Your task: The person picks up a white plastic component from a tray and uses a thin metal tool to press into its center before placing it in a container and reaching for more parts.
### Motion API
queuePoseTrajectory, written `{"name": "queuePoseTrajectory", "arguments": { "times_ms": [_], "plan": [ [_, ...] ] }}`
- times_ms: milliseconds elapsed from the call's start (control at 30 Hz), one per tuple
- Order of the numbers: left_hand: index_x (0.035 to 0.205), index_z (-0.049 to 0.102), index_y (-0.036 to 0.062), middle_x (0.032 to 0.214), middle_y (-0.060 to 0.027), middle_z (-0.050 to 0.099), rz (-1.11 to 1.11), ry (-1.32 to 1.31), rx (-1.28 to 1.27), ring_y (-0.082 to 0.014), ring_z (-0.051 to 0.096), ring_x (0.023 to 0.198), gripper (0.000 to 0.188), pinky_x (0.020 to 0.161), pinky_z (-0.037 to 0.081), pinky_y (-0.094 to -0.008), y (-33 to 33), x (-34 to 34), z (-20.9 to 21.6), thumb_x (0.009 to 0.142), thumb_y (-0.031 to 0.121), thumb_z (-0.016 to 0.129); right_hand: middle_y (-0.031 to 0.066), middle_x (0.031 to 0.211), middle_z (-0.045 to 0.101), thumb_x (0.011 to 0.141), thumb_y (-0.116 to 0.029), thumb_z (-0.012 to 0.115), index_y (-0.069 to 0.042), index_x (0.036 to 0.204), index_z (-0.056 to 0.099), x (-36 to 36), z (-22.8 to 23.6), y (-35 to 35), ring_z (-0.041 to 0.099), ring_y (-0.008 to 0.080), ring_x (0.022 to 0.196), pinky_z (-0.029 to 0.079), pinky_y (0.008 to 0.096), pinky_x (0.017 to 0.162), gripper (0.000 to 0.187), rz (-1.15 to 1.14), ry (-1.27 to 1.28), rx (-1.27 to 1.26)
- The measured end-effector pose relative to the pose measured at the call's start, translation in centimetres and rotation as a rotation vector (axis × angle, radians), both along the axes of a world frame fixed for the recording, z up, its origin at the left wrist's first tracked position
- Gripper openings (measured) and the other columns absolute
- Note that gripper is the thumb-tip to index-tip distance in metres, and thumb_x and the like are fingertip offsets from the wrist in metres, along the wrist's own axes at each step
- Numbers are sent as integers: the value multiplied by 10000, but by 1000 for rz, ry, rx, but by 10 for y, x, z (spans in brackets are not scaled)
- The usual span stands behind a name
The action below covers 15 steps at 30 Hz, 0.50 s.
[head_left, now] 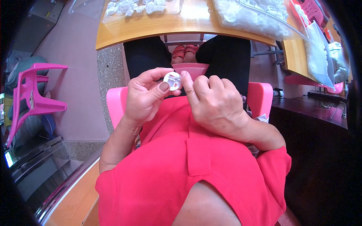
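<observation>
Over my lap, my left hand [145, 92] pinches a small round white plastic part [172, 81] between thumb and fingers. Its face is turned up and shows inner ridges and a small orange-red spot. My right hand [217, 101] is close on the other side, its index fingertip at the part's right edge. The remaining fingers of that hand are curled in, and its thumb is hidden. Whether the right hand holds anything under those fingers cannot be made out.
Ahead is a wooden table [151, 33] bearing a clear tray [173, 17] of loose white parts and a clear bin [256, 22] heaped with small translucent pieces. A pink stool [34, 94] stands at left. A dark table [305, 113] is at right.
</observation>
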<state>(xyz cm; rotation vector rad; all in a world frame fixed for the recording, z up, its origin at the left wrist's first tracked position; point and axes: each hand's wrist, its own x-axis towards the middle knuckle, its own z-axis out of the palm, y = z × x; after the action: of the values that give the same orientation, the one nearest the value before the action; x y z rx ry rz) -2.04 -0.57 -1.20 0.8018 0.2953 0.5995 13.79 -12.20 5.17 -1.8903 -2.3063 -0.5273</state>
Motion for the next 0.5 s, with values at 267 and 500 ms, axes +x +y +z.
{"name": "queuePoseTrajectory", "arguments": {
  "times_ms": [267, 500],
  "plan": [
    [1160, 584, -54, 1066, -161, 646, 34, 51, 31, -223, 657, 932, 284, 823, 573, -349, -4, 2, 0, 883, 2, 616, 62, 716, 483, 785, -127, 577, 29, 1130, 644, -2, -3, 0, 492, 158, 620, 381, 271, 492, 384, 18, -105, 6],
    [1175, 570, -56, 1062, -163, 645, 15, 12, 41, -235, 656, 940, 305, 827, 577, -367, 0, 2, 4, 883, 14, 621, 43, 698, 482, 779, -103, 590, 31, 1154, 623, 4, 8, 0, 507, 154, 616, 399, 275, 493, 400, -3, -1, -41]
  ]
}}
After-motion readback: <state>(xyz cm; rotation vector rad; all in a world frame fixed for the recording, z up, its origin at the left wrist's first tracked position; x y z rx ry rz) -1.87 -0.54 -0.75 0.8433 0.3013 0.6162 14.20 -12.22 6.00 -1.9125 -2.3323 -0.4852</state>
